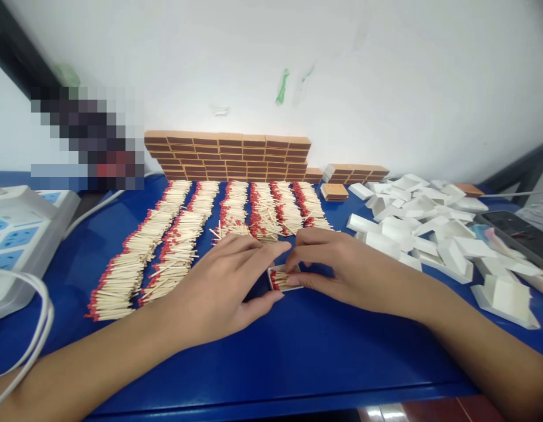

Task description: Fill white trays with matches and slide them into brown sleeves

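In the head view, the tray (pixel 277 288) sits on the table (pixel 298 363) between the hands, matches (pixel 278 280) inside, red heads leftward. The left hand (pixel 225 287) is wide, thumb and fingers apart around the tray's left end; the right hand (pixel 353 266) is narrow, fingertips at the matches, grip impossible to tell. Match rows (pixel 149 237) lie beyond, boxes (pixel 231 155) stacked behind, white trays (pixel 397 231) heaped rightward

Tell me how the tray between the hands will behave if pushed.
The white tray is small, so probably light and easily slid. Thin-walled, it may bend if squeezed. Being open-topped, it could spill its loose matches.
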### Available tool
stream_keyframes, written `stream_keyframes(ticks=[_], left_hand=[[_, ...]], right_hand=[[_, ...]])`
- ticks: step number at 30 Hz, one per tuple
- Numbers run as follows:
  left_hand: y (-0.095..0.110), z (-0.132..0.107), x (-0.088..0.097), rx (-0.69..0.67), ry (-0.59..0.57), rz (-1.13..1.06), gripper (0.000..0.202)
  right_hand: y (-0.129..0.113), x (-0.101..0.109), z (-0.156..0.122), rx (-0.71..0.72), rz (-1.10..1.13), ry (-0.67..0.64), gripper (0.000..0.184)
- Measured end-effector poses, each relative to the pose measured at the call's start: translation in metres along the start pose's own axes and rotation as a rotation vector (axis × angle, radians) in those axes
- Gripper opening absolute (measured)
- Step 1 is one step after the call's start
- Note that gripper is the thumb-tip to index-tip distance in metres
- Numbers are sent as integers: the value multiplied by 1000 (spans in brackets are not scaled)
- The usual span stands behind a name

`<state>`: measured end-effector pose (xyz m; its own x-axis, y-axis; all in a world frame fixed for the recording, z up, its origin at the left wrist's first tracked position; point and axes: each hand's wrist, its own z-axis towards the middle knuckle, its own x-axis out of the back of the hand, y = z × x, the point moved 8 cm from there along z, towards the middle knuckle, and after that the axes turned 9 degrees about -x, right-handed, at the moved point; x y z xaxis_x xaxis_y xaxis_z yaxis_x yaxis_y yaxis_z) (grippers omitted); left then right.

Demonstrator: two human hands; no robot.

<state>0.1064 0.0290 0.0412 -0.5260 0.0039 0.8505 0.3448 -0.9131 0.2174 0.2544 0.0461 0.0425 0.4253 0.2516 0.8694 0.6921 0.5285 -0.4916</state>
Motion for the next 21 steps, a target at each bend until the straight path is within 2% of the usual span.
stream_keyframes(ticks=[2,4,8,14,18,21], left_hand=[[0,-1,0,-4,1,2,55],[0,-2,-1,-4,-7,6,56],[-2,-4,-3,9,-21,13,55],[-1,-3,-4,5,-30,12,54],[-1,-2,-3,8,-22,19,54],[-1,-2,-3,13,-22,18,54]], right_hand=[[4,7,1,-13,2,40,13],[14,17,4,-49,-43,150,18],[35,29,9,-127,-182,344,14],[45,18,19,-157,-266,355,13],[47,21,19,-121,-247,311,13],[47,26,18,-76,-240,331,11]])
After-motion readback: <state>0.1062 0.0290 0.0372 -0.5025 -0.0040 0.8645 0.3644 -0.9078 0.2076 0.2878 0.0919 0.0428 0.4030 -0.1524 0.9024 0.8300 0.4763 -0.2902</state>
